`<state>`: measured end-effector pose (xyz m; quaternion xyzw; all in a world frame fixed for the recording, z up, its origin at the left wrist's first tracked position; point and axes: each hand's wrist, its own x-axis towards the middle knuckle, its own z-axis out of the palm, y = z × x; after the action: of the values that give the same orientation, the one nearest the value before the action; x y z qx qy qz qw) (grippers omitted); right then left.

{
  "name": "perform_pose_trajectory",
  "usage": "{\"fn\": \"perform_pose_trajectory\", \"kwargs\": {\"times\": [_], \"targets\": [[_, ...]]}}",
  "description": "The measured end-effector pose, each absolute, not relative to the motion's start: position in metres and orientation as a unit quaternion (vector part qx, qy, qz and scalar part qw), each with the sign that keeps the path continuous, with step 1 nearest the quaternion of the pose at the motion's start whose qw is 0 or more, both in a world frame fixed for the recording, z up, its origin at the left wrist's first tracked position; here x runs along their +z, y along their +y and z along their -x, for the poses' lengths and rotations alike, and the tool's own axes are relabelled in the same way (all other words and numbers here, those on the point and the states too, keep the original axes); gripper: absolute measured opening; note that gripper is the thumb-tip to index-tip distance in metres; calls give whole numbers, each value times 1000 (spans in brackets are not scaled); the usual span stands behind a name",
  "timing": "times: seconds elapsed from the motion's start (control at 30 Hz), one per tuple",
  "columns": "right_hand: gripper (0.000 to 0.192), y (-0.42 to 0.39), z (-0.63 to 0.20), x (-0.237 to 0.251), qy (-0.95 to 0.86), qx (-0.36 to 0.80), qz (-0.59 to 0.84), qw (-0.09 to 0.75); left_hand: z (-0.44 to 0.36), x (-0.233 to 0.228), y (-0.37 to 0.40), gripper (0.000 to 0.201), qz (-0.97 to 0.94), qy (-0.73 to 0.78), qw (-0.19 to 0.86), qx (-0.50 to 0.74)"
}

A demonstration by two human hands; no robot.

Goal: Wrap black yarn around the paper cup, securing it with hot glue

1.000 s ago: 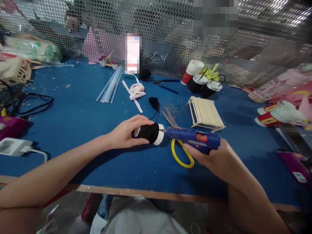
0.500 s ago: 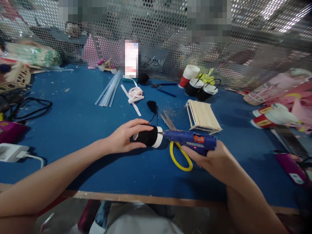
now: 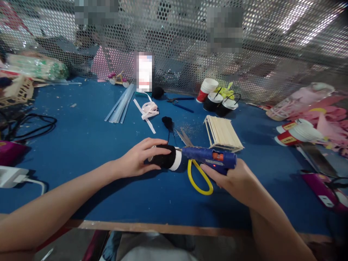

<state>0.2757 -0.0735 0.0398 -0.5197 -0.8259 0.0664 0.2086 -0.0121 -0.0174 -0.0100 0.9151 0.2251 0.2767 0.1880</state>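
My left hand (image 3: 138, 159) grips a paper cup wrapped in black yarn (image 3: 166, 160), lying on its side on the blue table (image 3: 81, 137). My right hand (image 3: 231, 177) holds a blue hot glue gun (image 3: 209, 157) whose nozzle touches the cup near its white rim. Yellow-handled scissors (image 3: 197, 174) lie on the table under the glue gun. A small ball of black yarn (image 3: 167, 121) sits just behind the cup, with a thread leading toward it.
A popsicle-stick frame (image 3: 221, 132) stands right of the scissors. Glue sticks (image 3: 119, 103), white ribbon (image 3: 148, 110), pliers (image 3: 181, 101) and yarn-covered cups (image 3: 220, 103) lie farther back by the perforated metal screen (image 3: 258, 54). Stacked paper cups (image 3: 296, 134) lie right; black cables (image 3: 29, 123) and a charger (image 3: 11, 175) lie left.
The view has tilted up a little, so everything sits lower in the frame. My left fingers have shifted on the cup, turning it slightly; the glue gun stays at the cup's rim.
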Motion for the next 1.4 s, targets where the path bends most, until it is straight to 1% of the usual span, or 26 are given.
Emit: {"fn": "perform_pose_trajectory", "kwargs": {"times": [0.17,0.33,0.4,0.53,0.63,0.77,0.93,1.1,1.4], "targets": [[20,-73,-273,38,-824,63,519,220,11,-9,-18,40,-915,219,191,281],[21,-80,-270,33,-785,99,556,255,11,-10,-17,44,-899,232,224,296],[22,-82,-267,36,-773,129,564,259,11,-9,-17,47,-892,240,240,300],[23,-83,-260,46,-729,248,589,247,10,-10,-17,50,-876,254,266,312],[21,-83,-258,50,-709,288,594,247,10,-10,-17,52,-870,260,274,317],[20,-84,-258,50,-706,290,594,255,9,-10,-17,52,-864,266,278,324],[23,-87,-259,50,-718,286,588,239,9,-9,-19,51,-850,300,288,323],[22,-88,-261,46,-707,306,595,229,7,-10,-20,51,-820,341,327,322],[22,-89,-265,42,-768,248,547,220,6,-14,-21,51,-774,385,378,330]]}}
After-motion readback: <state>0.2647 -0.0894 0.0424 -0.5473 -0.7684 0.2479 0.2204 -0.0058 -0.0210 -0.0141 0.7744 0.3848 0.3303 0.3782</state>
